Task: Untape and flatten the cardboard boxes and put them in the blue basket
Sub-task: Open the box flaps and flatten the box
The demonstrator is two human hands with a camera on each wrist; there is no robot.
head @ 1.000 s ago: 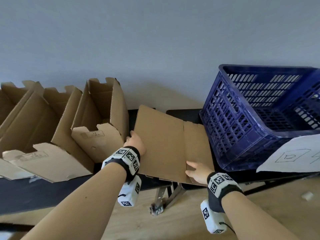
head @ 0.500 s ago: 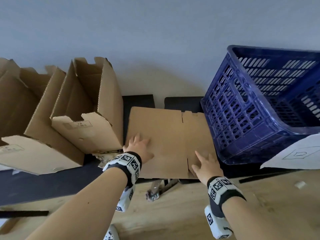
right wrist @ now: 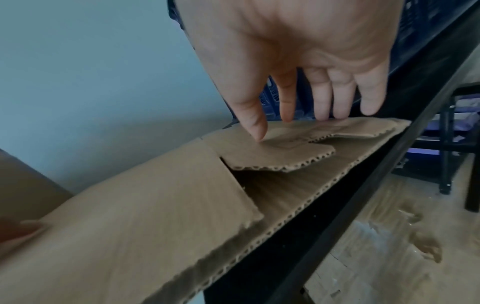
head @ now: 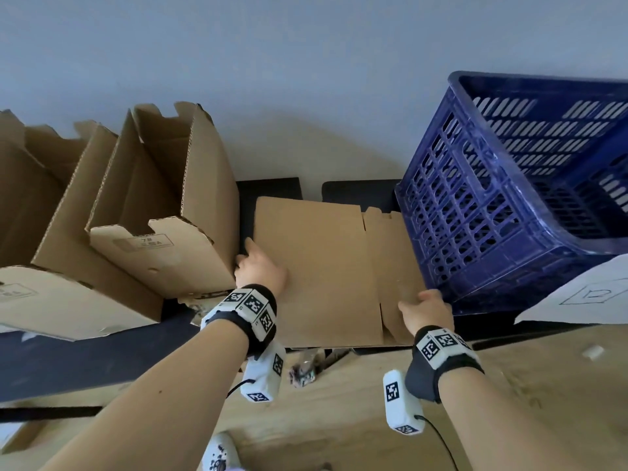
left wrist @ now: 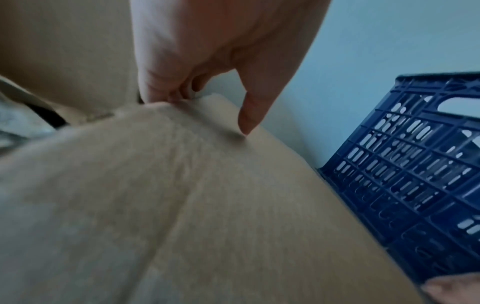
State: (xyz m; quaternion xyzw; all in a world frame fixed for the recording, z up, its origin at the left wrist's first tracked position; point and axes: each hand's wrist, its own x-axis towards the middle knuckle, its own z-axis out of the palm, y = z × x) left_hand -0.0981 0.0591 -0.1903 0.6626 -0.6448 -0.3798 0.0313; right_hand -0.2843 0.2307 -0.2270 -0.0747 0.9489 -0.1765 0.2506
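A flattened cardboard box (head: 323, 266) lies on the black table (head: 85, 362), between an upright open box (head: 163, 205) and the blue basket (head: 509, 198). My left hand (head: 251, 256) is at the sheet's left edge. In the left wrist view its fingers (left wrist: 166, 92) curl over that edge, and the thumb tip rests on top of the cardboard (left wrist: 233, 205). My right hand (head: 421, 300) lies on the right flap close to the basket wall. In the right wrist view its straight fingers (right wrist: 322, 102) and thumb touch the flap (right wrist: 272, 152) from above.
More open cardboard boxes (head: 51, 198) crowd the table's left side. A white sheet with a drawing (head: 577, 294) lies at the right, in front of the basket. Below the table edge are a wooden floor (head: 339, 419) and a crumpled wad (head: 302, 372).
The cardboard went from tilted up to lying flat. My left hand slid from the sheet's top to its left edge. My right hand shifted right onto the flap by the basket.
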